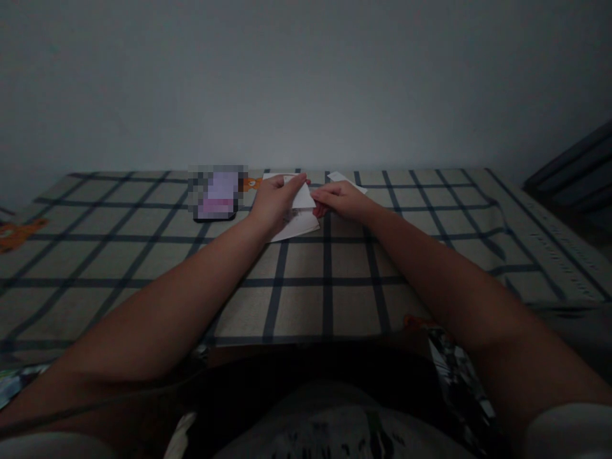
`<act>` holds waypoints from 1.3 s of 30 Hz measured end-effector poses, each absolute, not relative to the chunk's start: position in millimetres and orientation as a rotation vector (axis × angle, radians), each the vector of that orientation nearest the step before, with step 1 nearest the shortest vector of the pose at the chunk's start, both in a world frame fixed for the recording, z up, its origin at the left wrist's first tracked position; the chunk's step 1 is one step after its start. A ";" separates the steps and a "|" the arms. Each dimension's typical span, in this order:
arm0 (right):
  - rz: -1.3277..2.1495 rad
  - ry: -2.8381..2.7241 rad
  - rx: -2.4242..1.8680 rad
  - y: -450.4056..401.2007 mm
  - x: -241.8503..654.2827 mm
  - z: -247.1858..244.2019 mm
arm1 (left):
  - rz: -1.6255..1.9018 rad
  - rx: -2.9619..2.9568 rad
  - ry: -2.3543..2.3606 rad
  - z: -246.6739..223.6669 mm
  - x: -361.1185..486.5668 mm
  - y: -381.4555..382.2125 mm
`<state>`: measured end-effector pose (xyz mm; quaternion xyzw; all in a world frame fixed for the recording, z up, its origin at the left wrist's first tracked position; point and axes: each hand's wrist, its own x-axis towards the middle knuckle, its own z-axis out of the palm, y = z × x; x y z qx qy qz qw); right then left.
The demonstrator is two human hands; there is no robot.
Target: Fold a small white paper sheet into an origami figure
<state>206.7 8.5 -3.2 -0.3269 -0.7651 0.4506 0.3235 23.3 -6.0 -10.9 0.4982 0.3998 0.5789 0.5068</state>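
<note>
Both hands are over the far middle of a table with a checked cloth. My left hand (pixel 276 199) is closed on a white paper (pixel 301 199), its thumb lying across the top. Beneath that hand a larger white sheet (pixel 300 224) with faint dark marks rests on the cloth. My right hand (pixel 340 197) pinches at the right edge of the upper paper, its fingertips close to my left thumb. Another white piece of paper (pixel 340 177) lies just behind my right hand. How the papers are joined or folded is too dark to tell.
A phone (pixel 220 194) with a blurred, lit screen lies left of my hands. The checked cloth (pixel 306 309) has orange bear prints and covers the table up to the grey wall (pixel 306 83). A dark slatted object (pixel 574 172) stands at the right.
</note>
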 end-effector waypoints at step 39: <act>1.144 -1.612 -0.904 20.6 206.6 -6.5 | 1.299 1.207 0.834 -8.6 23.3 -1.9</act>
